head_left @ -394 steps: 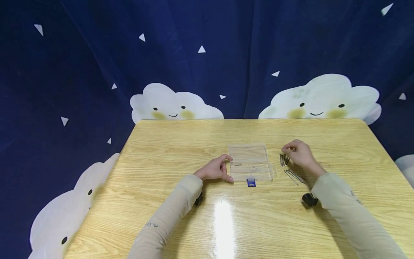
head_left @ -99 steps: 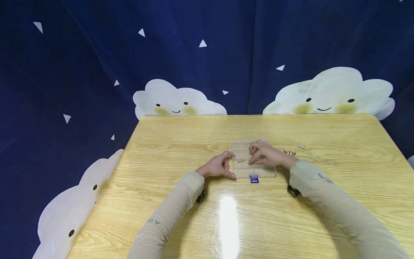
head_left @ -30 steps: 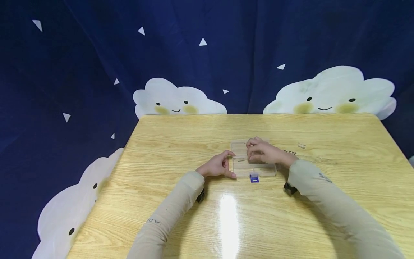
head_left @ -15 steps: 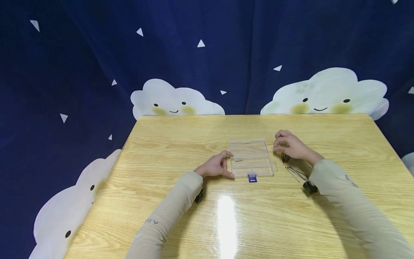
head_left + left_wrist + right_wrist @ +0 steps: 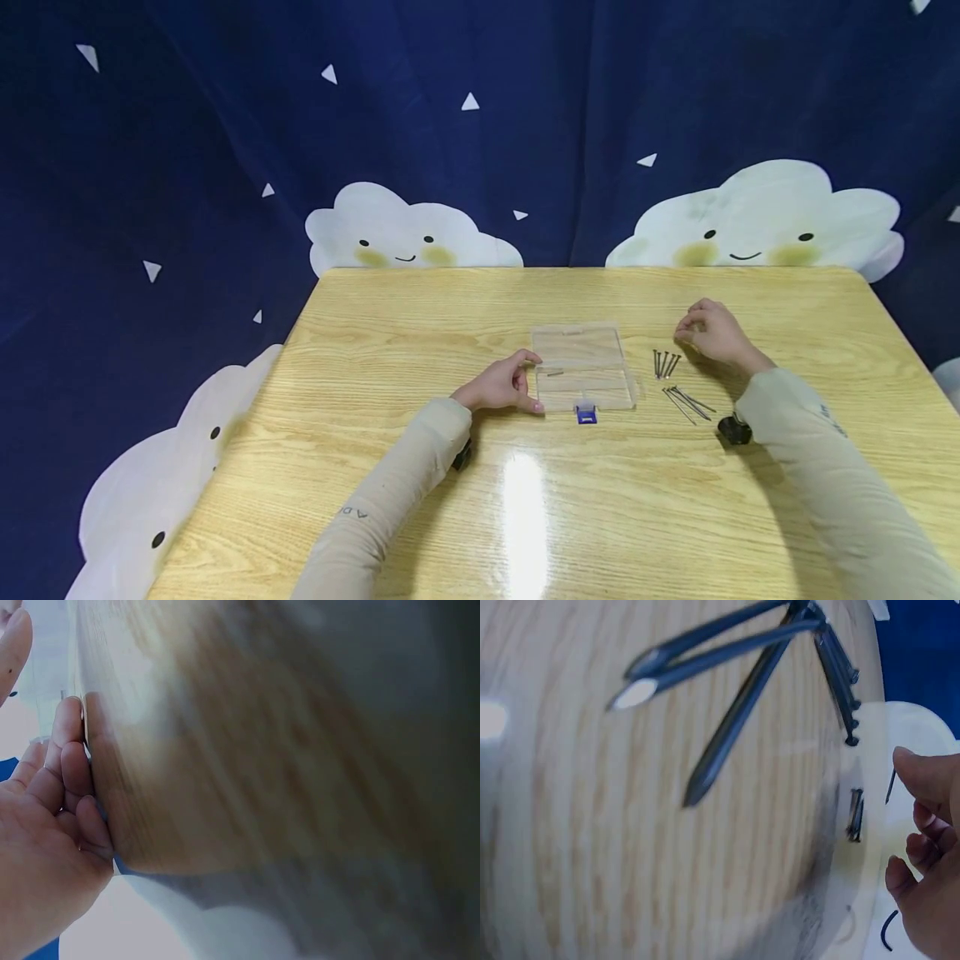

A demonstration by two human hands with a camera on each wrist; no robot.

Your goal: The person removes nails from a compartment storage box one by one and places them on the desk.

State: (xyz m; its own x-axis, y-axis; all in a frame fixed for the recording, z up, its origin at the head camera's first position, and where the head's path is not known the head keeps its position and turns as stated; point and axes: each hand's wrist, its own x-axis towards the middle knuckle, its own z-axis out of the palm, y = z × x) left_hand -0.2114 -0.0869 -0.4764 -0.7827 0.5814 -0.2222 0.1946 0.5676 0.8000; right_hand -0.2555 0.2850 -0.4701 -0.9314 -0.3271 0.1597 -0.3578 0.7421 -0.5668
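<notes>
A clear plastic box (image 5: 600, 393) lies with its lid (image 5: 577, 343) folded back and its blue latch (image 5: 587, 414) at the front. My left hand (image 5: 498, 385) grips the box's left end between thumb and index finger. Inside, at the left, lies one small nail (image 5: 555, 373). To the right of the box, my right hand (image 5: 716, 332) hovers low over the table. The right wrist view shows a thin small nail (image 5: 891, 786) pinched at its thumb tip. A few small nails (image 5: 855, 815) lie near these fingers, hidden behind the hand in the head view.
Several medium nails (image 5: 664, 364) stand in a row beside the box, and several longer nails (image 5: 686, 404) lie fanned out in front of them. The wooden table (image 5: 420, 333) ends at a dark blue curtain (image 5: 420, 125) with white clouds.
Over the last second my right hand has moved from above the box to the right, past the medium nails. The nail seen in the box's right part 13.1 s ago is gone. The left hand stays put.
</notes>
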